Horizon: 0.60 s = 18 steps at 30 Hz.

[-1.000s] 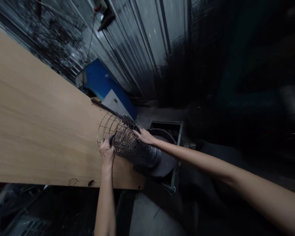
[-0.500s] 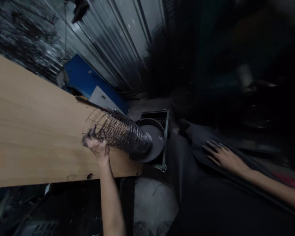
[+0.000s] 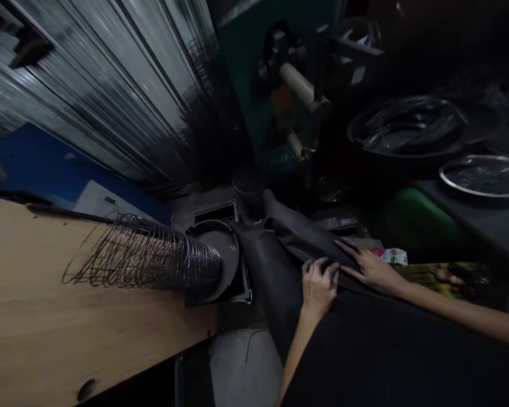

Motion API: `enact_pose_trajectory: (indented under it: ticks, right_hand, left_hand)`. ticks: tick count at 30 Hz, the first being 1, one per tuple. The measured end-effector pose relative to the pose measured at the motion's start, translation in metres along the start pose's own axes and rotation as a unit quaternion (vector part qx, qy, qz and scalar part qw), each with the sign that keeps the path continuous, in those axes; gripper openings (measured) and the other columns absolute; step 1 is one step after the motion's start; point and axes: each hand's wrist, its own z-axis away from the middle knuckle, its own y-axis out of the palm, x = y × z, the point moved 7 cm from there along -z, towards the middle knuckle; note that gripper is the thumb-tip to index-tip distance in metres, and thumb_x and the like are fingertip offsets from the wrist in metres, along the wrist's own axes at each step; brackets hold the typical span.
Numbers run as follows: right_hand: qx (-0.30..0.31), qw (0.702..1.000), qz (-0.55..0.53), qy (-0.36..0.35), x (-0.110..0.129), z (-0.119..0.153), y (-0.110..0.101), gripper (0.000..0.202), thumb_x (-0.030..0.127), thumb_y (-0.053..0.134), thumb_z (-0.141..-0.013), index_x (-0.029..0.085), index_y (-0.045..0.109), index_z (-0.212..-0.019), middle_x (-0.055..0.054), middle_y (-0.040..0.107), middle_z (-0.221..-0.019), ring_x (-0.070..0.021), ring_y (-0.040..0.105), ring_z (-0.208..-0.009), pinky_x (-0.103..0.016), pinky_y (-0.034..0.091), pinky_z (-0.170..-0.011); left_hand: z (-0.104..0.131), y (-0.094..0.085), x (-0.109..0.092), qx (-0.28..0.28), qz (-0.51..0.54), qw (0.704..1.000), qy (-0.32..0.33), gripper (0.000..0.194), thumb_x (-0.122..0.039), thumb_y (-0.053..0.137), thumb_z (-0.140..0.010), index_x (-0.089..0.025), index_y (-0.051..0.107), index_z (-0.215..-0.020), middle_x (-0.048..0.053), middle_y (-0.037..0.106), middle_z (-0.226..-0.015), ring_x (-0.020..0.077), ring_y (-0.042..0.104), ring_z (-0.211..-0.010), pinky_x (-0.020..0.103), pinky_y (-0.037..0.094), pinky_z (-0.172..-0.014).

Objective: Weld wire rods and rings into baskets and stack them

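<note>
My left hand (image 3: 321, 286) lies on the dark sheet, likely cloth or an apron (image 3: 275, 277), draped over my lap. Its fingers are apart and bent at the tips, with nothing visible in them. Just to the right, my right hand (image 3: 373, 268) touches the same dark material with its fingers stretched out. The two hands are close together. On the left, a long stack of thin wire rings (image 3: 152, 254) lies over the wooden board, loose at its near-left end and packed tight toward a dark round disc (image 3: 230, 263). No hand touches the wire.
The wooden board (image 3: 38, 322) fills the lower left. A crate (image 3: 246, 291) stands under the disc. Behind are a blue panel (image 3: 38, 161) and corrugated metal sheeting (image 3: 123, 85). A green machine (image 3: 254, 90), a dark tub (image 3: 407, 150) and a metal ring (image 3: 483, 195) are at the right.
My left hand has left the loose end of the wire rings and come right onto the dark material beside my right hand. The view has swung to the right.
</note>
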Motion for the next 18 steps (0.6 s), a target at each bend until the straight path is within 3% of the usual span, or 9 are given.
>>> enact_pose_trajectory:
  ticks: [2,4,6,9,13,15,18]
  right_hand:
    - [-0.049,0.998,-0.015,0.032,-0.007,0.001,-0.025,0.068,0.05,0.036,-0.095,0.021,0.022,-0.155,-0.015,0.038,-0.148,-0.0293,0.048,-0.129,-0.047,0.047,-0.102]
    - [-0.112,0.992,-0.016,0.055,0.003,-0.008,-0.055,0.064,0.044,0.035,-0.097,0.024,0.018,-0.155,-0.013,0.037,-0.149,-0.0276,0.044,-0.133,-0.047,0.044,-0.106]
    - [-0.168,0.984,-0.006,0.065,0.026,-0.023,-0.087,0.062,0.039,0.039,-0.097,0.025,0.02,-0.154,-0.012,0.031,-0.152,-0.0266,0.039,-0.136,-0.047,0.041,-0.108]
    - [-0.197,0.98,0.01,0.011,0.069,-0.038,-0.12,0.06,0.035,0.043,-0.096,0.027,0.025,-0.153,-0.011,0.027,-0.154,-0.0252,0.032,-0.14,-0.047,0.039,-0.111]
    - [-0.216,0.976,0.03,-0.003,0.093,-0.016,-0.129,0.057,0.029,0.043,-0.097,0.021,0.028,-0.152,-0.013,0.036,-0.149,-0.0216,0.034,-0.139,-0.041,0.041,-0.11]
    - [-0.217,0.974,0.048,0.033,0.087,0.003,-0.123,0.055,0.03,0.043,-0.097,0.018,0.032,-0.15,-0.015,0.037,-0.148,-0.0226,0.035,-0.139,-0.042,0.041,-0.109]
    - [-0.215,0.97,0.084,0.082,0.068,0.026,-0.115,0.052,0.031,0.043,-0.097,0.016,0.04,-0.147,-0.017,0.033,-0.151,-0.0254,0.032,-0.14,-0.045,0.041,-0.108]
  left_hand:
    - [0.015,-0.002,0.012,-0.046,0.041,0.996,-0.065,0.028,-0.018,0.05,-0.091,-0.021,0.061,-0.116,0.01,0.063,-0.11,0.0185,0.062,-0.104,0.034,0.054,-0.091]
    - [0.026,-0.012,0.03,-0.092,0.091,0.984,-0.121,0.03,-0.015,0.045,-0.092,-0.018,0.059,-0.119,0.012,0.062,-0.111,0.0181,0.062,-0.105,0.032,0.054,-0.09]
    - [0.032,-0.018,0.043,-0.105,0.14,0.977,-0.121,0.03,-0.014,0.042,-0.093,-0.016,0.058,-0.118,0.013,0.062,-0.109,0.0179,0.062,-0.105,0.031,0.053,-0.09]
    - [0.038,-0.018,0.051,-0.083,0.171,0.978,-0.086,0.027,-0.017,0.043,-0.093,-0.016,0.059,-0.116,0.013,0.062,-0.107,0.0182,0.063,-0.103,0.031,0.052,-0.088]
    - [0.045,-0.018,0.065,-0.098,0.111,0.974,-0.174,0.026,-0.025,0.044,-0.094,-0.014,0.057,-0.113,0.013,0.061,-0.108,0.0203,0.06,-0.101,0.036,0.049,-0.09]
    - [0.042,-0.016,0.067,-0.098,0.105,0.968,-0.206,0.027,-0.028,0.044,-0.095,-0.013,0.056,-0.114,0.014,0.061,-0.109,0.0213,0.06,-0.102,0.039,0.048,-0.093]
    - [0.029,-0.014,0.063,-0.1,0.112,0.968,-0.201,0.029,-0.032,0.044,-0.094,-0.012,0.056,-0.112,0.015,0.061,-0.11,0.022,0.06,-0.103,0.04,0.047,-0.096]
